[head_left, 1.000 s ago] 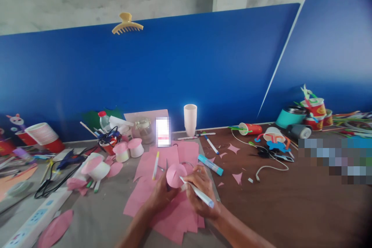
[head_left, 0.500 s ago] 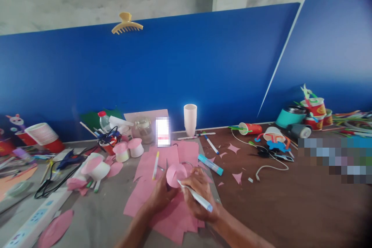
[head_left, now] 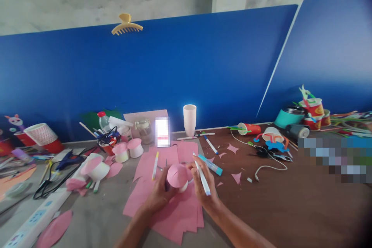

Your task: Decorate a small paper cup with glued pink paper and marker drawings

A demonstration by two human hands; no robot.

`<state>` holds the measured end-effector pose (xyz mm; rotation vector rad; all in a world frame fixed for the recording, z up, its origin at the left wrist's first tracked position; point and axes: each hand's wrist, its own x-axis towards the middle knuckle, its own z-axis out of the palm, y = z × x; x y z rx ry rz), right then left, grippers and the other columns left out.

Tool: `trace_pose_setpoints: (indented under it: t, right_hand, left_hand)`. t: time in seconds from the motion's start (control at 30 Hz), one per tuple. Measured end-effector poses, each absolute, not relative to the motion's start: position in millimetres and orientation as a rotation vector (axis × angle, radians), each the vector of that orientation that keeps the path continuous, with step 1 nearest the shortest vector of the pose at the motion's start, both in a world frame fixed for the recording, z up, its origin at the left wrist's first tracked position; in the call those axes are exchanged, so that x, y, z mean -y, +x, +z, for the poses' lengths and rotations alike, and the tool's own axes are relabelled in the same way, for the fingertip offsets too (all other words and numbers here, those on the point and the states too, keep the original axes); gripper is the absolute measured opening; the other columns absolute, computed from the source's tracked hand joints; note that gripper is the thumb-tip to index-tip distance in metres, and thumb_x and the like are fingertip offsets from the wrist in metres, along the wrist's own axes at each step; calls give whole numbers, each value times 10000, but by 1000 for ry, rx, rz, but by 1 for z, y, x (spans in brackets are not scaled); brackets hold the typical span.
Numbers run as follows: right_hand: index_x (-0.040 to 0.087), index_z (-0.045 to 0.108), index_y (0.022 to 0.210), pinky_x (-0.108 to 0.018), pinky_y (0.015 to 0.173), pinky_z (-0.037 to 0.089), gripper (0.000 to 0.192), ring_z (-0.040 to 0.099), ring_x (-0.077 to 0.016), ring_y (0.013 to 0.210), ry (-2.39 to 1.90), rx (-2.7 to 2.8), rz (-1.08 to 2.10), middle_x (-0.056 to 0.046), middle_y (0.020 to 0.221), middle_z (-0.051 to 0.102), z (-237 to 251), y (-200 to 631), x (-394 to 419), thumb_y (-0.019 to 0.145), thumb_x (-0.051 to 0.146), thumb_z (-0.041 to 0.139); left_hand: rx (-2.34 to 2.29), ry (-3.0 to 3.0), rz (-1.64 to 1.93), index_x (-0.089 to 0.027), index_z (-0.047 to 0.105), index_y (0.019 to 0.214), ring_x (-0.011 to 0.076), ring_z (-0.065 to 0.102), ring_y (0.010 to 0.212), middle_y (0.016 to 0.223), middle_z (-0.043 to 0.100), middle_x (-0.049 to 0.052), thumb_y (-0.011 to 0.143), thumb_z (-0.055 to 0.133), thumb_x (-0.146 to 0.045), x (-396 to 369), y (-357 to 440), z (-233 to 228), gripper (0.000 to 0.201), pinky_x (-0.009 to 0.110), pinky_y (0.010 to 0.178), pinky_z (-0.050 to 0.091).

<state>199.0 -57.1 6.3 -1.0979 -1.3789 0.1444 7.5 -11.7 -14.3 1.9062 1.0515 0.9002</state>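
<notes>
My left hand (head_left: 162, 193) is closed round a small white paper cup (head_left: 183, 187), partly hidden by the pink paper disc (head_left: 177, 175) on top of it. A line crosses the disc. In my right hand (head_left: 207, 193) a white marker (head_left: 203, 180) slants back between thumb and fingers, its near end bluish. That hand's fingertips are close to the disc's right edge; whether they touch it I cannot tell. Beneath both hands lie pink paper sheets (head_left: 162, 217). Scissors partly show behind the cup, mostly hidden by my hands and the disc.
Left of the sheets stand pink-topped cups (head_left: 135, 149), with a power strip (head_left: 37, 217) nearer me. A yellow marker (head_left: 155, 166) lies on the sheets. On the right are a blue glue stick (head_left: 213, 166), paper scraps (head_left: 236, 178) and a white cable (head_left: 270, 168). Stacked cups (head_left: 190, 118) stand behind.
My right hand has drawn right, lifting the marker off the disc and turning it more upright. The cup has tilted, so its white side now shows below the disc.
</notes>
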Motion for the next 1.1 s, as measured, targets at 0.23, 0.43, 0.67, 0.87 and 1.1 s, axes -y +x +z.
trace_pose_setpoints:
  t: [0.23,0.43,0.67,0.87,1.1]
  right_hand:
    - [232,515,1365,-438,912,588,355,711,-270,1057,-1088,1507,104,-97,1130,739,3,196,55,1019,306,481]
    - [245,476,1389,-427,872,600,400,718,-272,971,-1058,1548,108,-96,1082,723,-2,195,54,989,266,495]
    - [247,465,1401,-426,865,613,417,724,-275,953,-1060,1560,121,-103,1095,717,-6,193,54,986,251,497]
    - [219,495,1388,-424,839,625,396,732,-263,954,-1119,1532,97,-113,1104,728,-11,195,52,995,262,486]
    - [224,522,1373,-415,815,627,377,736,-250,923,-1139,1514,85,-114,1118,731,-15,194,51,1001,250,470]
  left_hand:
    - [-1136,1828,953,-175,414,1483,343,431,1441,1551,469,184,847,646,-430,8,3,-30,723,489,1182,389]
    - [-1081,1855,845,-165,429,1488,364,539,1343,1491,531,204,808,704,-472,15,5,-13,795,484,1106,479]
    - [-1139,1934,971,-192,518,1374,384,531,1337,1400,592,186,713,765,-290,13,10,-17,712,507,1119,449]
    - [-1168,1931,1040,-197,480,1414,384,501,1375,1469,546,196,772,716,-286,10,6,-25,690,533,1119,441]
    - [-1152,1870,986,-180,486,1434,361,550,1330,1434,594,176,811,709,-331,18,10,-6,679,459,1096,485]
